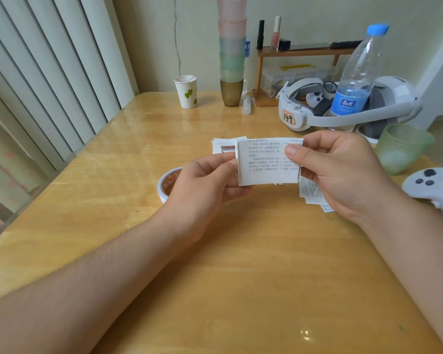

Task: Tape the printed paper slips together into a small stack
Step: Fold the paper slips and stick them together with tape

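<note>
Both hands hold a printed paper slip (pixel 264 162) upright above the wooden table (pixel 241 264). My left hand (pixel 205 182) grips its left edge. My right hand (pixel 338 172) pinches its right edge, thumb on the front. Whether more slips lie behind it I cannot tell. Another printed slip (pixel 224 145) lies on the table behind the held one. More loose slips (pixel 312 194) lie under my right hand, partly hidden. A white roll of tape (pixel 168 183) lies flat on the table just left of my left hand, partly covered by it.
At the back stand a paper cup (pixel 187 92), a tall stack of plastic cups (pixel 232 52), a small wooden shelf (pixel 299 51), a white headset (pixel 343 103) and a water bottle (pixel 356 72). A green glass (pixel 402 149) and a white controller (pixel 432 185) sit at the right.
</note>
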The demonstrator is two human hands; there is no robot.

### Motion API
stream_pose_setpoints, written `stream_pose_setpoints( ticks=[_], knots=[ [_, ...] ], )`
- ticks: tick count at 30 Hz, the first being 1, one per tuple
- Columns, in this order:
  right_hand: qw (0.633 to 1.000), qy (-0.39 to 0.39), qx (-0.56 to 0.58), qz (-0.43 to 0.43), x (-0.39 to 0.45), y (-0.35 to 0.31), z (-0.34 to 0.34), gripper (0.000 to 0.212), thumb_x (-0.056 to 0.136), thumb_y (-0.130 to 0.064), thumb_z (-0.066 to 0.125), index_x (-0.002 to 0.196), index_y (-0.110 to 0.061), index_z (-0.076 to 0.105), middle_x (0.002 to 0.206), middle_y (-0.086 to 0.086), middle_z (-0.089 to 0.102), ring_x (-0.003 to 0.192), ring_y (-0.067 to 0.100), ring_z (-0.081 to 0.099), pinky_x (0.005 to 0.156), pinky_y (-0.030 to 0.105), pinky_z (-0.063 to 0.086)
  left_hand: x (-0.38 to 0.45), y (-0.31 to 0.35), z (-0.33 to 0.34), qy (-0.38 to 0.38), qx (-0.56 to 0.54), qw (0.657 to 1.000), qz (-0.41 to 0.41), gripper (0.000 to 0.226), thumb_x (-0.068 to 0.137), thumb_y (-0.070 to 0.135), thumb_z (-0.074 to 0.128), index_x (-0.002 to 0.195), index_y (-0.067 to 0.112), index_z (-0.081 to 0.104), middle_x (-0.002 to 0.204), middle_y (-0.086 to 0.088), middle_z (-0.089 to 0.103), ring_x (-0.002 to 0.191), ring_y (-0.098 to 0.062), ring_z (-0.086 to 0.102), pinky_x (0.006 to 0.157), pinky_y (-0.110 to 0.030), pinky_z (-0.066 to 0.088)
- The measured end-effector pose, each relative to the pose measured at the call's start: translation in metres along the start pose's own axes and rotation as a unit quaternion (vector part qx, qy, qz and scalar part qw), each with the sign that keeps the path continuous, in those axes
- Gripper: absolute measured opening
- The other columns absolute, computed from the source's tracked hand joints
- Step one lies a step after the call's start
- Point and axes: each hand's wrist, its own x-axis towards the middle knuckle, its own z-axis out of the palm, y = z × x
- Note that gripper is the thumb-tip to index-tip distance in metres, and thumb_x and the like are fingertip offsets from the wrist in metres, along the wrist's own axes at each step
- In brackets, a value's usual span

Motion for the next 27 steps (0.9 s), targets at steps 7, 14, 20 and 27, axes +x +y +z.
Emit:
stream_pose_setpoints(
  ticks=[7, 14, 20, 27],
  knots=[
    [1.000, 0.009, 0.005, 0.005, -0.0005, -0.0010, 0.0015, 0.010, 0.090, -0.004, 0.075, 0.085, -0.011, 0.072, 0.081, 0.004, 0.080, 0.075, 0.015, 0.077, 0.070, 0.028, 0.055, 0.0009, 0.0002, -0.0007, 0.009, 0.000, 1.000, -0.013, 0.030, 0.110, 0.015, 0.048, 0.108, 0.006, 0.077, 0.108, -0.005, 0.080, 0.096, -0.024, 0.075, 0.097, -0.044, 0.060],
    [1.000, 0.004, -0.005, 0.008, -0.0012, 0.0002, 0.0022, 0.005, 0.090, -0.005, 0.076, 0.090, -0.008, 0.072, 0.084, 0.005, 0.080, 0.078, 0.017, 0.078, 0.071, 0.029, 0.056, 0.0022, -0.0043, -0.0009, 0.022, 0.041, 0.999, 0.015, 0.020, 0.106, 0.013, 0.059, 0.107, 0.012, 0.078, 0.095, 0.003, 0.080, 0.091, -0.016, 0.076, 0.092, -0.036, 0.061],
    [1.000, 0.001, -0.005, 0.006, -0.0017, -0.0003, 0.0016, 0.006, 0.090, -0.006, 0.077, 0.089, -0.010, 0.072, 0.082, 0.004, 0.080, 0.075, 0.015, 0.077, 0.070, 0.028, 0.055, 0.0020, -0.0057, -0.0031, 0.027, 0.050, 0.998, 0.018, 0.018, 0.104, 0.013, 0.062, 0.113, 0.009, 0.077, 0.110, -0.001, 0.080, 0.099, -0.018, 0.077, 0.091, -0.034, 0.062],
    [1.000, 0.004, -0.015, -0.003, -0.0019, 0.0001, 0.0014, 0.008, 0.089, -0.009, 0.079, 0.088, -0.013, 0.072, 0.082, 0.002, 0.080, 0.077, 0.014, 0.077, 0.071, 0.029, 0.055, 0.0032, -0.0071, -0.0041, 0.030, 0.054, 0.998, 0.022, 0.016, 0.104, 0.013, 0.063, 0.109, 0.009, 0.077, 0.109, -0.002, 0.081, 0.099, -0.018, 0.077, 0.093, -0.038, 0.062]
  ],
)
